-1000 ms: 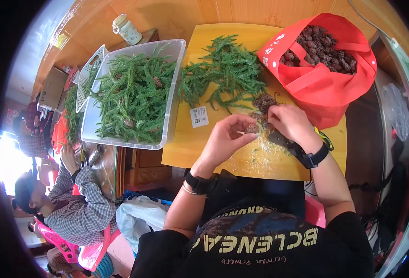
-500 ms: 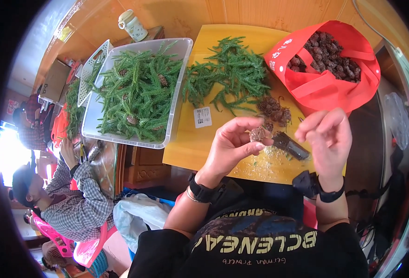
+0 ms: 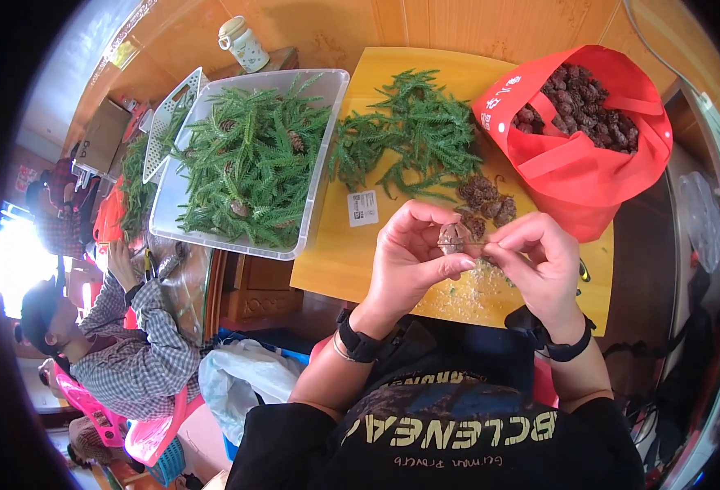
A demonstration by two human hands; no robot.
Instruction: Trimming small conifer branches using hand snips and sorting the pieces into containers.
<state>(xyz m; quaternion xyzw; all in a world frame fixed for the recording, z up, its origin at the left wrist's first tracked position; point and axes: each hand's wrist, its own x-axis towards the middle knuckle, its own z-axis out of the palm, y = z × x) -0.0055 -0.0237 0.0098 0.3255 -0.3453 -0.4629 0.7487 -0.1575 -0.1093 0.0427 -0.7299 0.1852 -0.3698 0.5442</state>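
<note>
My left hand [image 3: 413,249] pinches a small brown pine cone [image 3: 451,237] between thumb and fingers, above the yellow board [image 3: 319,269]. From the right, my right hand [image 3: 540,265] grips a thin dark wire [image 3: 476,243] that lies across the cone. Its far end is hidden by my fingers. Just beyond both hands, several loose pine cones [image 3: 481,192] sit on the board. Green artificial pine sprigs [image 3: 425,122] are piled farther back, beside a white label card [image 3: 362,208].
Left of the board stands a clear plastic bin [image 3: 301,237] of pine sprigs with cones. A red bag [image 3: 572,192] full of cones stands at the right. A yellow-and-black tool handle [image 3: 584,272] shows beside my right hand. A co-worker [image 3: 144,343] sits at the left.
My right hand has come left and down with the wire, meeting the cone in my left hand. It now covers the dark bundle that lay on the board.
</note>
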